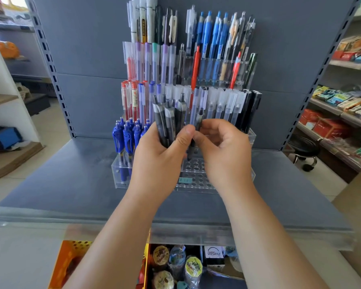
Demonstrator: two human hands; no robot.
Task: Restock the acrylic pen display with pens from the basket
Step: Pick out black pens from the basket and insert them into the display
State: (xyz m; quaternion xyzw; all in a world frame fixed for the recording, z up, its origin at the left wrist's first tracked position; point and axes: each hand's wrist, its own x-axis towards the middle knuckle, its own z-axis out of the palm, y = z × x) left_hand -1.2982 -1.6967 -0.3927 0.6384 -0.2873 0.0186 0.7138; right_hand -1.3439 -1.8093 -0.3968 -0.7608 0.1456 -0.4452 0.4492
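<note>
A tiered acrylic pen display (119,176) stands on a grey shelf, its upper tiers full of pens. Blue pens (124,134) fill the left of its lowest tier, and several empty holes (196,165) show in the middle. My left hand (156,159) grips a bundle of black pens (169,115) upright in front of the display. My right hand (223,151) pinches a single black pen (198,119) beside the bundle, its tip pointing down over the empty holes. An orange perforated basket (71,261) sits below the shelf at lower left, partly hidden by my left arm.
The grey shelf (61,188) has a clear lip along its front edge. Below it lie wrapped round items (193,265) and a box. Stocked shelves (342,113) run along the right, a black stool (304,149) stands behind, and wooden shelving (6,97) is at left.
</note>
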